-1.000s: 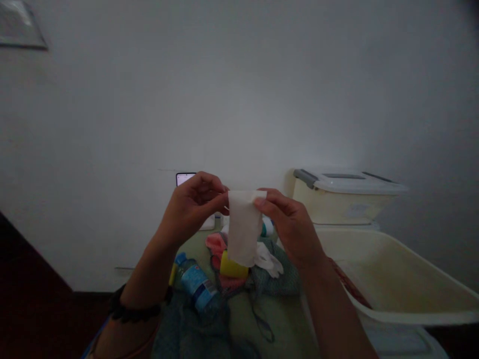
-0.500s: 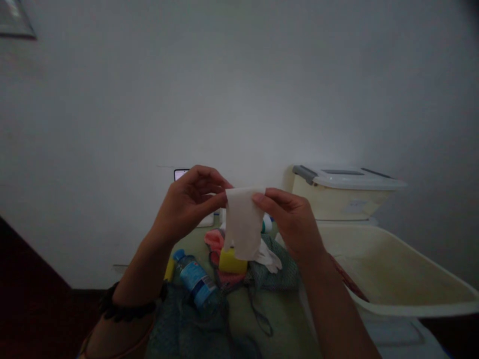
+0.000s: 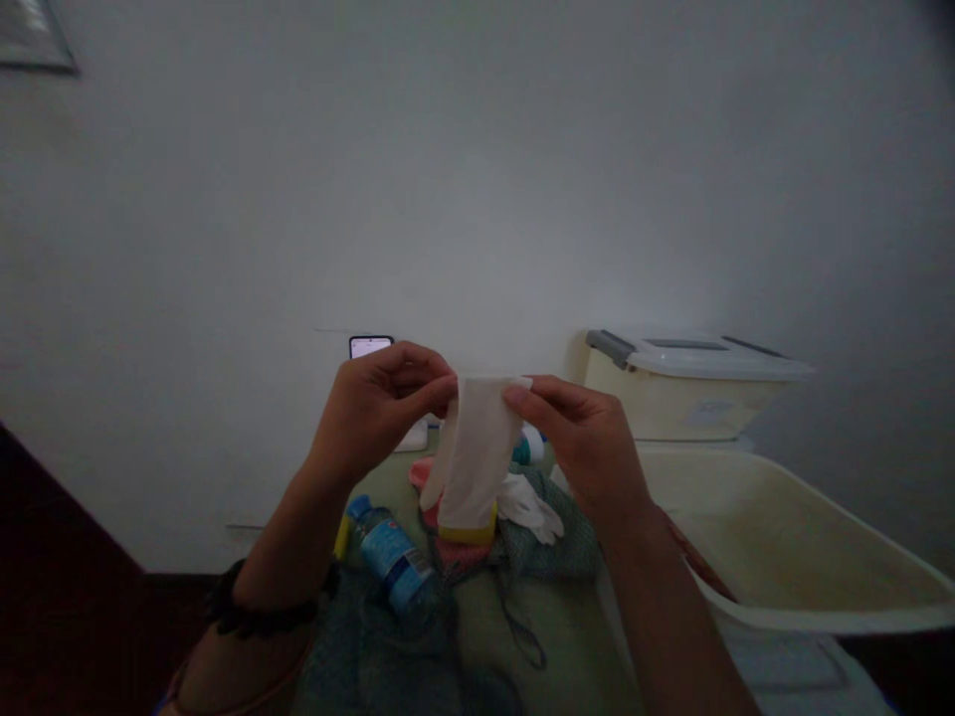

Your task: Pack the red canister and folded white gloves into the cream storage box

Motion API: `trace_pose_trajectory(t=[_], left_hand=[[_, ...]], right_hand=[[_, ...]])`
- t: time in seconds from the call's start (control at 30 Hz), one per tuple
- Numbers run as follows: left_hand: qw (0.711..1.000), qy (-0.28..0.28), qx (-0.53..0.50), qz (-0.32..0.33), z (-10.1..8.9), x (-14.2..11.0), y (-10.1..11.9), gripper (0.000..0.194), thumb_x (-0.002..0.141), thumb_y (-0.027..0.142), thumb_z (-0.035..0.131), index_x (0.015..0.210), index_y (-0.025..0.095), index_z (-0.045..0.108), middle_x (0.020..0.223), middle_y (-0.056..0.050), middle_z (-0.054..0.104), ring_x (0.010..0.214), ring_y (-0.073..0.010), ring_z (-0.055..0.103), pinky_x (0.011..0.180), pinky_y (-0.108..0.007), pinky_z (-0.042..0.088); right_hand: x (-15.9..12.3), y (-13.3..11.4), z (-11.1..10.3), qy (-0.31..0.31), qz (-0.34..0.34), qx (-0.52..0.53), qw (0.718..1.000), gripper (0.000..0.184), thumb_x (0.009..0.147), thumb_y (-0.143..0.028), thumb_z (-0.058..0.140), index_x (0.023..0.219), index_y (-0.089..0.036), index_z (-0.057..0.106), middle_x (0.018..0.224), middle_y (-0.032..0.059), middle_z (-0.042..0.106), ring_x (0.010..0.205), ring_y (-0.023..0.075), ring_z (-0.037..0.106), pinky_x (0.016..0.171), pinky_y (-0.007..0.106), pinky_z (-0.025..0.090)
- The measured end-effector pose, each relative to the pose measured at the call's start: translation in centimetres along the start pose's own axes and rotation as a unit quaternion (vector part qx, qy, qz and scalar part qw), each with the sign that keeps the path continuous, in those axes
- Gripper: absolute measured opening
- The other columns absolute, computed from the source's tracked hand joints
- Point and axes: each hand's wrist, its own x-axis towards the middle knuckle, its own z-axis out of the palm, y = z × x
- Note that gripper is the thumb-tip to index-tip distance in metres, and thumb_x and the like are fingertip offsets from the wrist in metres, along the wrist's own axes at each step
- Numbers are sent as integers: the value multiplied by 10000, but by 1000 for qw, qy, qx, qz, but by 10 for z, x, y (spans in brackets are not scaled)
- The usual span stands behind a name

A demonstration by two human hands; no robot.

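A thin white glove (image 3: 475, 452) hangs between my hands in front of the wall. My left hand (image 3: 377, 408) pinches its top left edge with thumb and fingers. My right hand (image 3: 586, 438) pinches the top right edge. The glove dangles down and hides most of a yellow object (image 3: 469, 535) on the table below. A black band sits on my left wrist.
On the green table (image 3: 552, 636) lie a blue-labelled water bottle (image 3: 392, 562), pink cloth, a grey-green cloth (image 3: 537, 552) and another white glove (image 3: 529, 505). A phone (image 3: 371, 346) leans on the wall. A cream tub (image 3: 791, 557) and a lidded bin (image 3: 686, 383) stand at right.
The glove has opened out and hangs lower, now showing a second flap on its left side. Both hands stay in nearly the same place.
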Motion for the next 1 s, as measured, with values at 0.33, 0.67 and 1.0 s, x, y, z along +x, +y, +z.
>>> trace_pose_trajectory(t=[0.33,0.67,1.0], left_hand=[[1000,3,-4,-1,2,-1,0,147,700,169,714,738,175,572,586,38,681,495,-110,648,488,-186,548],[1000,1,24,12,4,-2,0,93,700,191,717,671,163,633,579,30,656,500,-90,614,480,-163,519],[999,6,16,-27,6,-2,3,81,701,166,697,636,157,648,589,35,666,558,-81,612,544,-151,497]], right_hand=[[-1,-1,-2,17,3,34,999,141,707,-325,713,767,-198,717,786,8,675,767,144,586,744,288,463],[-1,-2,-7,4,-4,27,1000,111,694,-299,722,763,-213,737,929,20,655,885,163,588,850,322,446],[-3,-6,-7,11,-9,14,1000,141,703,-320,717,770,-197,731,846,13,651,822,152,576,777,299,442]])
